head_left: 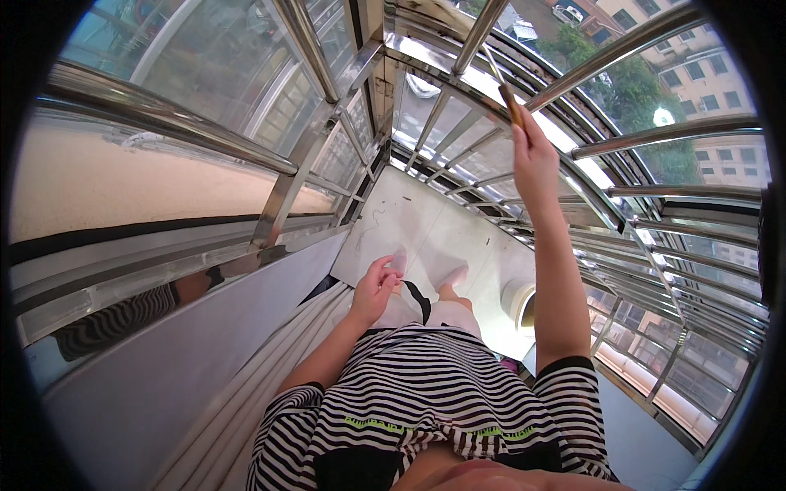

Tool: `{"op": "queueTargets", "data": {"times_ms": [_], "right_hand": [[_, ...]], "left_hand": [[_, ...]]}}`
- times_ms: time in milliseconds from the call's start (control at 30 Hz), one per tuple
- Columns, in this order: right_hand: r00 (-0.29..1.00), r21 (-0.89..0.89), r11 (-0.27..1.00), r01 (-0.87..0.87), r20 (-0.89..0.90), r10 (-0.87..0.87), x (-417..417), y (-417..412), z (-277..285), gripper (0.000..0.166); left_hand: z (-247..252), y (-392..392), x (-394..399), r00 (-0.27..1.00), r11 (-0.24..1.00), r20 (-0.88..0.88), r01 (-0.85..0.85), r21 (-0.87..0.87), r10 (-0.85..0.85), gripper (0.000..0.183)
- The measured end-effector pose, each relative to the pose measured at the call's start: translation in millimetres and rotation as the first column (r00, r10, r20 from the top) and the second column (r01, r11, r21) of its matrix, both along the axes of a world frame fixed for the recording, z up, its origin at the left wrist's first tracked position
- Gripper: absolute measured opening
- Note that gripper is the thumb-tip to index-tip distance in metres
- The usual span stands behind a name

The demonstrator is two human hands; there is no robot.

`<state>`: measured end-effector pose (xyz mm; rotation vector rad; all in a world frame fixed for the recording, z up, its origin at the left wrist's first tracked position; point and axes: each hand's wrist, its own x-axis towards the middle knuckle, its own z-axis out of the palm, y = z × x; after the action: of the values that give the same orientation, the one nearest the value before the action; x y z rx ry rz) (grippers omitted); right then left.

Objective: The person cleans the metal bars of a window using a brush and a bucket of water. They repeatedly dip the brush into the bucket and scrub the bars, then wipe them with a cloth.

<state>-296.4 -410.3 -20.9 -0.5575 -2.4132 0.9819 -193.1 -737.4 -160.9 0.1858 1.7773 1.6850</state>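
My right hand (535, 150) is raised and closed around the brown handle of a thin tool (511, 105), whose light metal shaft runs up between the steel window bars. Past the shaft, at the top, is a blurred brownish shape that cannot be made out; the tool's exact kind is unclear. Beside the hand runs the shiny metal window ledge (599, 178). My left hand (373, 293) hangs low in front of the striped shirt, fingers curled with the thumb close to them. A black strap (419, 299) hangs just right of it, and nothing shows clearly in its fingers.
Steel bars (666, 126) run along the window on the right, others (178, 123) along the glass on the left. A pale bucket (519, 301) stands on the tiled floor (430, 215), right of my feet. A light curtain (245, 380) hangs at the lower left.
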Motion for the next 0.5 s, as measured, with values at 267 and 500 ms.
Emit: {"op": "queueTargets", "data": {"times_ms": [267, 500], "right_hand": [[0.999, 0.036, 0.999, 0.040, -0.012, -0.039, 20, 9, -18, 0.034], [0.996, 0.001, 0.998, 0.056, 0.076, -0.056, 5, 5, -15, 0.034]], "left_hand": [[4, 4, 0, 1.000, 1.000, -0.018, -0.003, -0.026, 0.003, 0.036], [13, 5, -2, 1.000, 1.000, -0.007, -0.001, -0.028, 0.001, 0.036]]}}
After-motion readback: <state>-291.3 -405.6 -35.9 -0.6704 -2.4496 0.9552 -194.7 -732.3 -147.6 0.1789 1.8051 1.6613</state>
